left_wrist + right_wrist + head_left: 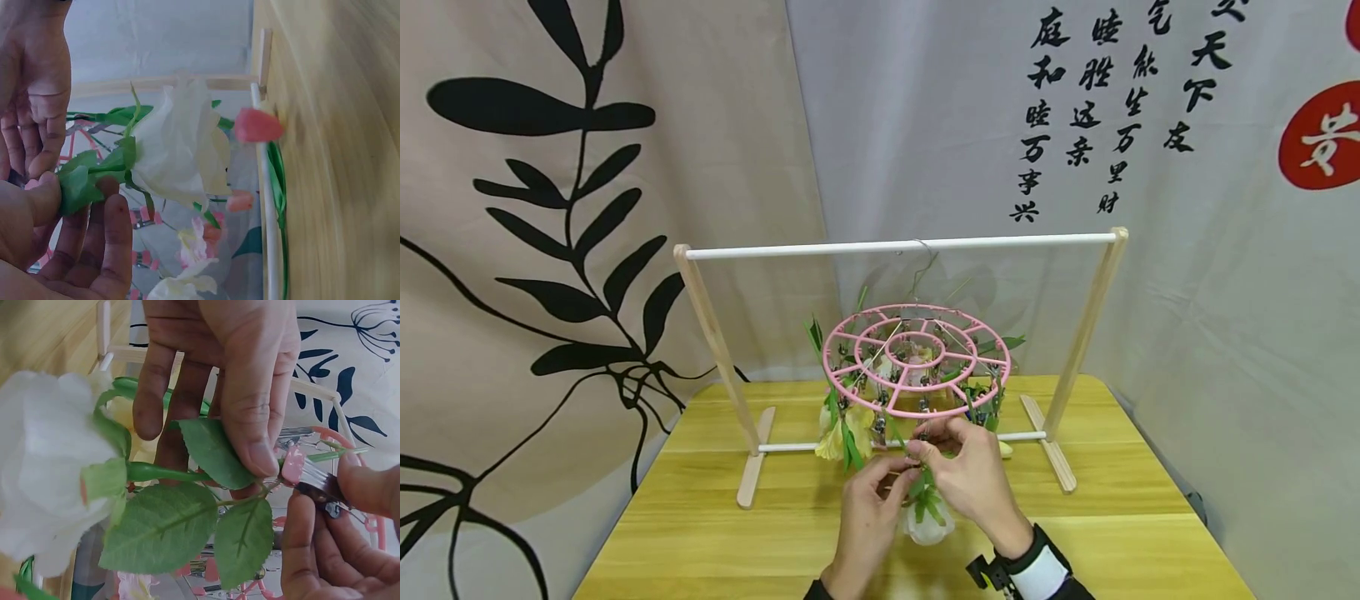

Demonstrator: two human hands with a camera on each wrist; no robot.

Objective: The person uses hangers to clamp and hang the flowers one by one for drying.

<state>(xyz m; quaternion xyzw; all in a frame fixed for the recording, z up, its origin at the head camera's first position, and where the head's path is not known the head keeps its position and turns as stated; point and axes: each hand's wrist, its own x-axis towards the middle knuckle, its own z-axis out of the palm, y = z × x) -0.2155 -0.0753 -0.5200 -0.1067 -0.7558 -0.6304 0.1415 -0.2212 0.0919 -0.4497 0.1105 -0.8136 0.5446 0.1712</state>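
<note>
A white artificial rose (928, 527) hangs head down below the front rim of a pink round clip hanger (917, 360). My left hand (871, 510) pinches its stem and leaves (84, 181) between thumb and fingers. Just above, my right hand (976, 477) pinches a metal clip (292, 464) with pink tips. In the right wrist view, the rose's stem meets those tips; whether they clamp it cannot be told. Other artificial flowers hang from the hanger, among them a pale yellow one (850, 433) and a pink tulip (257, 125).
The hanger hooks onto the white top bar (820, 249) of a stand with wooden legs (1086, 333). A lower white bar (786, 447) runs near the wooden table (692, 533). Behind stand printed cloth curtains (970, 125).
</note>
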